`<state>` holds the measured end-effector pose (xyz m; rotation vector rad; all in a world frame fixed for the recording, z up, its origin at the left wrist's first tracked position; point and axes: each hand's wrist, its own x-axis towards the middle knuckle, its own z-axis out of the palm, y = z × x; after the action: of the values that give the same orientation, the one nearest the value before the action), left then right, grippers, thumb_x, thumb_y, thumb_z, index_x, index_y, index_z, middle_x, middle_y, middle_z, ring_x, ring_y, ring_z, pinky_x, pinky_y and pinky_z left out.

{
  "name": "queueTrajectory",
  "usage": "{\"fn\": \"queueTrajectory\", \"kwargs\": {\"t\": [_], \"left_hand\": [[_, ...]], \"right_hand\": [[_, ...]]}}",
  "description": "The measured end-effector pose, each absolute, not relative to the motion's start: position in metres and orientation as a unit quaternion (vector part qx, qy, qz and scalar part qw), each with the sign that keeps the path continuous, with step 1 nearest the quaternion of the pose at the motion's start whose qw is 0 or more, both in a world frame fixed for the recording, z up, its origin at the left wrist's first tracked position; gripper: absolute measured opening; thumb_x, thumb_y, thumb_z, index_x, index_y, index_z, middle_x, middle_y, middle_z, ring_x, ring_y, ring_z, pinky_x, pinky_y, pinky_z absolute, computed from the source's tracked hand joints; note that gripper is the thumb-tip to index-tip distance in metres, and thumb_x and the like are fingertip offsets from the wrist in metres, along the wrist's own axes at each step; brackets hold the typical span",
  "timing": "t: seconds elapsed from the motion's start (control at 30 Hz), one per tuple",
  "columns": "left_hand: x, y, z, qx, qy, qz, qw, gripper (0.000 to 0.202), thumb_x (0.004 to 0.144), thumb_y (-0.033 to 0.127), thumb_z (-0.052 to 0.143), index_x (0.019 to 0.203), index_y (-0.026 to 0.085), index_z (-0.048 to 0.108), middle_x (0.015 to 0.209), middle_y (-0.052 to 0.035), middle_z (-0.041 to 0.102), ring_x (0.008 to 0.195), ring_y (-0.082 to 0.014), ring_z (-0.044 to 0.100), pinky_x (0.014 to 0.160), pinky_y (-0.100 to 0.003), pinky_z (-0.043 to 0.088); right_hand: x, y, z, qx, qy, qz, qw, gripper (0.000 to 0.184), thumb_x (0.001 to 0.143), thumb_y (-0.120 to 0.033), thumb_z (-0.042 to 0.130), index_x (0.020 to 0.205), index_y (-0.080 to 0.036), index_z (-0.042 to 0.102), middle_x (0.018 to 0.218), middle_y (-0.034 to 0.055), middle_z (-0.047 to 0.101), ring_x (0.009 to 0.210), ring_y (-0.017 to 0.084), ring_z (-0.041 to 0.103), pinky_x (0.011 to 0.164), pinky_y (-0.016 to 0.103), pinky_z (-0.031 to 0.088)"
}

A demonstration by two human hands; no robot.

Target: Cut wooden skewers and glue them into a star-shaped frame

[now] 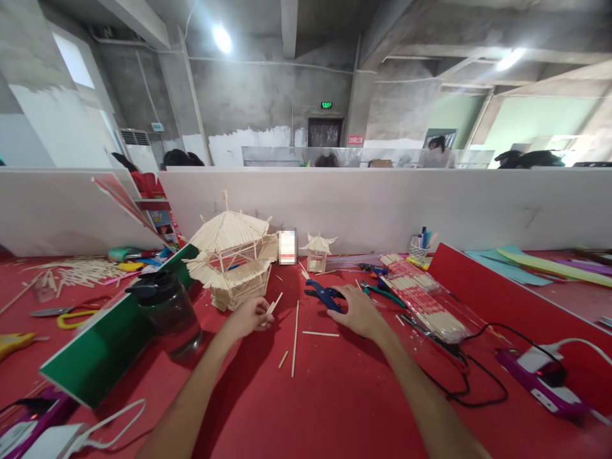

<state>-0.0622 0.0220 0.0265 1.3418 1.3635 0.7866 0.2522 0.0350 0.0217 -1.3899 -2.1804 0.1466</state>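
Observation:
My left hand (252, 317) pinches a few short wooden sticks (273, 306) between thumb and fingertips. Blue pliers (325, 296) lie by my right hand (358, 310), whose thumb and fingers close around the handle end, jaws pointing left. Between my hands, a long thin stick (295, 341), a shorter one (320, 334) and a small piece (284, 359) rest on the red tabletop (315, 408). Just behind my left hand stands a large pavilion model (234, 255) built of sticks. A smaller pavilion model (319, 253) stands farther back, beside a phone with a blurred screen (287, 247).
At left are a dark water bottle (167, 315), a green divider (119, 338) and scissors (71, 313). Packs of sticks (425, 296), a black cable (488, 398), a purple power strip (542, 386) and a red divider (516, 299) lie right. A white partition (373, 204) closes the back.

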Motion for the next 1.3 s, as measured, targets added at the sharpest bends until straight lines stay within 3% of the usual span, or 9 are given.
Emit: {"fn": "queueTrajectory", "kwargs": {"t": [0.17, 0.27, 0.47, 0.67, 0.8, 0.93, 1.03, 1.17, 1.3], "left_hand": [[-0.055, 0.02, 0.031, 0.559, 0.56, 0.325, 0.517, 0.033, 0.06, 0.032, 0.078, 0.075, 0.018, 0.052, 0.071, -0.0002, 0.067, 0.071, -0.0168, 0.066, 0.07, -0.03, 0.052], [-0.054, 0.02, 0.031, 0.596, 0.577, 0.321, 0.457, 0.029, 0.064, 0.033, 0.077, 0.073, 0.019, 0.053, 0.066, 0.0006, 0.066, 0.068, -0.0179, 0.065, 0.067, -0.029, 0.049], [-0.059, 0.019, 0.035, 0.67, 0.643, 0.288, 0.234, 0.009, 0.072, 0.023, 0.068, 0.071, 0.02, 0.06, 0.062, 0.0006, 0.066, 0.069, -0.0206, 0.063, 0.065, -0.026, 0.039], [-0.056, 0.015, 0.046, 0.676, 0.667, 0.265, 0.167, 0.011, 0.074, 0.013, 0.065, 0.066, 0.02, 0.062, 0.062, -0.0015, 0.065, 0.067, -0.0221, 0.062, 0.066, -0.028, 0.037], [-0.056, 0.015, 0.051, 0.682, 0.649, 0.309, 0.131, 0.008, 0.074, 0.015, 0.065, 0.067, 0.021, 0.064, 0.071, -0.0047, 0.069, 0.078, -0.0248, 0.064, 0.072, -0.03, 0.04], [-0.05, 0.016, 0.046, 0.681, 0.567, 0.388, 0.254, 0.014, 0.077, 0.033, 0.066, 0.073, 0.019, 0.066, 0.078, -0.0052, 0.072, 0.078, -0.0228, 0.066, 0.073, -0.03, 0.045], [-0.038, 0.016, 0.04, 0.631, 0.521, 0.42, 0.392, 0.027, 0.069, 0.042, 0.073, 0.075, 0.017, 0.066, 0.074, -0.0049, 0.071, 0.071, -0.0196, 0.064, 0.066, -0.027, 0.046], [-0.021, 0.012, 0.035, 0.566, 0.502, 0.441, 0.483, 0.037, 0.06, 0.046, 0.08, 0.076, 0.017, 0.065, 0.077, -0.0039, 0.071, 0.066, -0.0157, 0.062, 0.063, -0.025, 0.047], [-0.012, 0.01, 0.032, 0.532, 0.485, 0.451, 0.528, 0.042, 0.052, 0.045, 0.086, 0.074, 0.017, 0.064, 0.071, -0.0012, 0.067, 0.067, -0.0154, 0.062, 0.067, -0.027, 0.052]], "right_hand": [[0.253, 0.036, 0.017, -0.58, -0.794, 0.016, 0.183, 0.053, 0.079, -0.042, 0.066, 0.126, -0.018, 0.061, 0.117, 0.0149, 0.064, 0.109, 0.033, 0.057, 0.094, 0.043, 0.04], [0.253, 0.037, 0.014, -0.592, -0.789, 0.014, 0.164, 0.053, 0.078, -0.043, 0.066, 0.124, -0.017, 0.062, 0.117, 0.017, 0.064, 0.107, 0.034, 0.058, 0.091, 0.045, 0.041], [0.255, 0.041, 0.011, -0.576, -0.79, 0.026, 0.21, 0.05, 0.077, -0.04, 0.067, 0.122, -0.02, 0.062, 0.112, 0.0133, 0.065, 0.107, 0.033, 0.058, 0.091, 0.044, 0.041], [0.258, 0.043, 0.009, -0.576, -0.784, 0.022, 0.233, 0.049, 0.079, -0.043, 0.066, 0.123, -0.021, 0.061, 0.114, 0.0114, 0.065, 0.111, 0.032, 0.056, 0.094, 0.043, 0.04], [0.259, 0.045, 0.008, -0.577, -0.782, 0.024, 0.234, 0.054, 0.08, -0.042, 0.065, 0.127, -0.017, 0.058, 0.115, 0.0137, 0.064, 0.111, 0.032, 0.057, 0.095, 0.044, 0.041], [0.26, 0.046, 0.009, -0.569, -0.777, 0.044, 0.265, 0.054, 0.079, -0.041, 0.067, 0.127, -0.018, 0.059, 0.117, 0.0137, 0.064, 0.114, 0.033, 0.056, 0.099, 0.048, 0.04], [0.26, 0.045, 0.013, -0.523, -0.788, 0.103, 0.309, 0.053, 0.078, -0.042, 0.068, 0.126, -0.019, 0.06, 0.122, 0.0127, 0.063, 0.116, 0.031, 0.056, 0.102, 0.049, 0.039], [0.259, 0.042, 0.018, -0.441, -0.798, 0.196, 0.36, 0.053, 0.081, -0.041, 0.066, 0.129, -0.022, 0.057, 0.125, 0.011, 0.062, 0.117, 0.028, 0.057, 0.104, 0.048, 0.041], [0.256, 0.036, 0.021, -0.399, -0.809, 0.208, 0.378, 0.055, 0.087, -0.042, 0.06, 0.136, -0.021, 0.05, 0.13, 0.0121, 0.057, 0.122, 0.026, 0.053, 0.107, 0.046, 0.039]]}}
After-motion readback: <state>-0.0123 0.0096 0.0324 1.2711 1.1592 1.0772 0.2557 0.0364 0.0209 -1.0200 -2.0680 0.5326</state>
